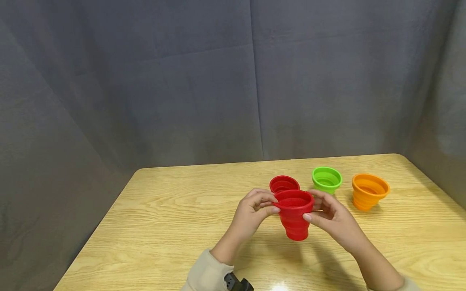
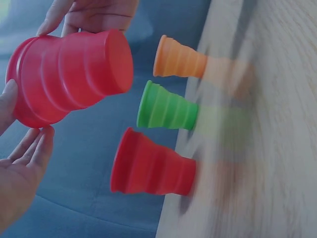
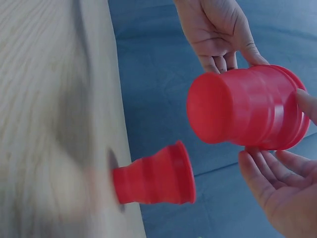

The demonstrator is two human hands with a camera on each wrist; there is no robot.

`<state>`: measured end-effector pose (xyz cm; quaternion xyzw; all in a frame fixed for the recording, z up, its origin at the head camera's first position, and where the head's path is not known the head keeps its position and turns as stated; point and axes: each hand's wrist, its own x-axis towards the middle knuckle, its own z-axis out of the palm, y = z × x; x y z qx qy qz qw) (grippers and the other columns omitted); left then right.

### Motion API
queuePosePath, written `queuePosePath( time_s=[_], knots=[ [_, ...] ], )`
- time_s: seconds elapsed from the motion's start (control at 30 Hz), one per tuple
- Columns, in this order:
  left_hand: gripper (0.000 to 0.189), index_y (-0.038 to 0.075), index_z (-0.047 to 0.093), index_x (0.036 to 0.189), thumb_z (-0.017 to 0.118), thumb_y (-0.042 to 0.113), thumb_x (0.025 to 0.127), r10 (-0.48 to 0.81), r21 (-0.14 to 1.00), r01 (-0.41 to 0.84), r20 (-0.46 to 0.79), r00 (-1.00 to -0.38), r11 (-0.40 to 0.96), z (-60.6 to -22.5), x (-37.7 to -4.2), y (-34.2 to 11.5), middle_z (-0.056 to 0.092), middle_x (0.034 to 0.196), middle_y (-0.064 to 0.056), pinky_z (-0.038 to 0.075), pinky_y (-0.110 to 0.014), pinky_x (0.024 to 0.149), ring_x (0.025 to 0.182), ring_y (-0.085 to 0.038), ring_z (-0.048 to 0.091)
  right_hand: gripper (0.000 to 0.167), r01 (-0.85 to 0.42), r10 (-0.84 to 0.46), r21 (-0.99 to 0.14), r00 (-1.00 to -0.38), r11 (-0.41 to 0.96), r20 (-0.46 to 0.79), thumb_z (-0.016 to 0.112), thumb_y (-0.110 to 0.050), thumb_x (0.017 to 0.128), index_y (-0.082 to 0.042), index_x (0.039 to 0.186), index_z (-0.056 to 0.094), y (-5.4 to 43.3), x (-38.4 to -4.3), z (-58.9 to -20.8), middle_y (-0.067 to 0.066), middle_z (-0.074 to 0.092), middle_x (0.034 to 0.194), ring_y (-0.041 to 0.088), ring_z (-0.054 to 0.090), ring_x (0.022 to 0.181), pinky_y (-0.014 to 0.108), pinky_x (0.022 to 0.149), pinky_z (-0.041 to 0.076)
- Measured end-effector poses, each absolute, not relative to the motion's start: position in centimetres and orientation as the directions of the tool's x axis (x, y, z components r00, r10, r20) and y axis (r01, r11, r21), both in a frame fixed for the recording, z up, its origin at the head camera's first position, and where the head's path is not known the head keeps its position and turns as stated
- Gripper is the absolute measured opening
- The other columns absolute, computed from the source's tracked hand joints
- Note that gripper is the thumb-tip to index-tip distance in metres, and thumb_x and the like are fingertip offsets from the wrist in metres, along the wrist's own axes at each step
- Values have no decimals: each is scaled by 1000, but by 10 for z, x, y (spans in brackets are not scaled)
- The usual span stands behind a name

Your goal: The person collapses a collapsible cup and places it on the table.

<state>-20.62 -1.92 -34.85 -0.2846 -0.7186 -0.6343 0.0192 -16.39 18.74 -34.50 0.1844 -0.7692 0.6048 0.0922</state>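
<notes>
A red collapsible silicone cup [image 1: 296, 224] is held upright above the table, its shadow falling on the wood below. My left hand [image 1: 250, 211] pinches its rim from the left between thumb and fingers. On the other side, my right hand [image 1: 335, 219] grips the upper wall, thumb in front and fingers behind. Ridged rings and a flat base show on this cup in the left wrist view. Just behind it stands a second red cup [image 2: 151, 166], partly covered by the held one in the head view.
A green cup [image 1: 327, 180] and an orange cup [image 1: 368, 194] stand upright to the right on the wooden table [image 1: 174, 218]. Grey cloth [image 1: 196, 93] hangs behind the table and at both sides. A black device [image 1: 237, 283] sits at the left sleeve.
</notes>
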Motion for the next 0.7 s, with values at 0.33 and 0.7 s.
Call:
queuePosePath(
  time_s=[0.33, 0.7],
  knots=[
    [11, -7, 57, 88, 59, 0, 79, 410, 927, 375, 336, -848, 17, -324, -190, -28, 48, 103, -15, 47, -25, 74, 89, -21, 52, 37, -534, -190, -785, -845, 314, 499, 66, 2, 71, 3, 105, 53, 184, -165, -335, 6, 52, 100, 9, 56, 84, 19, 74, 45],
    [11, 1, 59, 91, 59, 5, 80, 486, 931, 358, 281, -828, 72, -329, -194, -39, 54, 102, -8, 47, -28, 73, 91, -19, 51, 22, -589, -250, -774, -805, 231, 538, 67, 6, 69, -2, 87, 57, 181, -168, -337, 6, 53, 88, 12, 54, 82, 22, 73, 46]
  ],
)
